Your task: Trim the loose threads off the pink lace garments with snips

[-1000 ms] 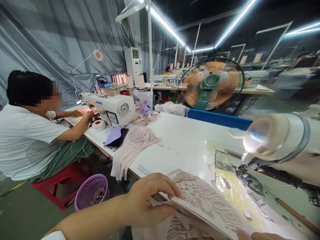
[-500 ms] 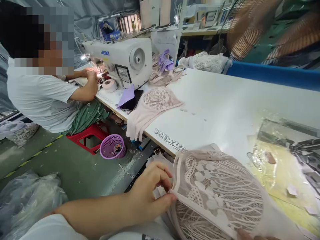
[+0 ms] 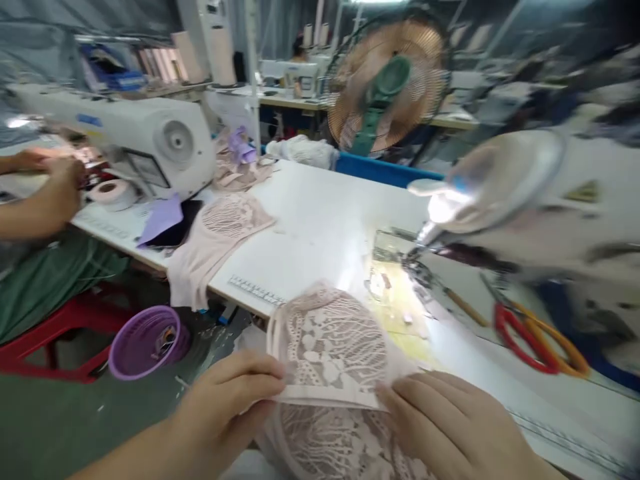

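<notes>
The fingers of the left hand (image 3: 235,400) pinch one side of a pink lace piece (image 3: 330,347). The fingers of the right hand (image 3: 450,420) pinch the other side. The piece is spread out at the near edge of the table (image 3: 320,220). It looks ready, but it is not under the sewing machine (image 3: 520,193) yet. Scissors (image 3: 535,337) lie beside the machine.

We hold our left hand (image 3: 235,400) at seven o'clock, thumb and fingers pinched together; our right hand (image 3: 450,420) sits at five o'clock, knuckles up, fingertips pinched, pointing toward ten o'clock.
</notes>
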The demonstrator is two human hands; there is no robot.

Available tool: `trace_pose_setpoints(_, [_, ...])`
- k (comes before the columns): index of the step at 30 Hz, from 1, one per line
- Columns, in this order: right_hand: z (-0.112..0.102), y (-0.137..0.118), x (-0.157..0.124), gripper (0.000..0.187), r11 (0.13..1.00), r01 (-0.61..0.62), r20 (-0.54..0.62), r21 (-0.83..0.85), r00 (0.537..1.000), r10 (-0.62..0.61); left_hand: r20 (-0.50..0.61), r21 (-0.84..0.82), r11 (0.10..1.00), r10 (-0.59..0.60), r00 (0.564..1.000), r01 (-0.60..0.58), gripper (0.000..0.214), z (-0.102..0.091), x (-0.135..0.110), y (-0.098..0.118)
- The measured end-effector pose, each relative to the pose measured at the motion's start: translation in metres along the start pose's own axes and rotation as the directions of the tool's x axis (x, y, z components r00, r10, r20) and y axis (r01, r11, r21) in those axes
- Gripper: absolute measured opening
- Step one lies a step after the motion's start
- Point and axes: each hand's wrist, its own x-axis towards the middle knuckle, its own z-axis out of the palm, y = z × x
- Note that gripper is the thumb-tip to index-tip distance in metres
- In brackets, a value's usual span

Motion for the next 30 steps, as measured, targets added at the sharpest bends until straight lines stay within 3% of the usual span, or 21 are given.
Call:
trace_pose_setpoints(3, [-0.005,0.002,0.007,0.015,0.997,-0.065,0.011,0.029,0.998,0.065,0.051,0.064,0.997,0.040,0.998,-0.043,0.025,-0.002,0.006,-0.007])
trace_pose_setpoints(6, [-0.003,0.004,0.009,0.020,0.994,-0.096,-0.012,0.052,0.995,0.096,0.032,0.080,0.995,0.058,0.998,-0.060,0.019,-0.003,0.012,-0.011])
trace_pose_setpoints(14, [-0.001,0.011,0.009,0.018,0.978,-0.139,-0.074,0.153,0.986,0.151,0.064,0.216,0.962,0.157,0.986,-0.167,0.015,-0.016,0.043,-0.004])
trace_pose_setpoints(22, [-0.006,0.016,0.013,0.023,0.946,-0.197,-0.075,0.259,0.972,0.223,0.046,0.249,0.943,0.215,0.975,-0.220,0.018,-0.022,0.042,-0.015])
trace_pose_setpoints(27, [-0.004,0.013,0.011,0.027,0.965,-0.158,-0.067,0.207,0.982,0.176,0.116,0.340,0.897,0.257,0.959,-0.282,0.024,-0.027,0.042,-0.012])
trace_pose_setpoints(30, [0.006,0.012,0.005,0.022,0.993,-0.085,-0.113,0.080,0.989,0.094,0.097,0.285,0.914,0.273,0.957,-0.290,0.017,-0.023,0.045,-0.006])
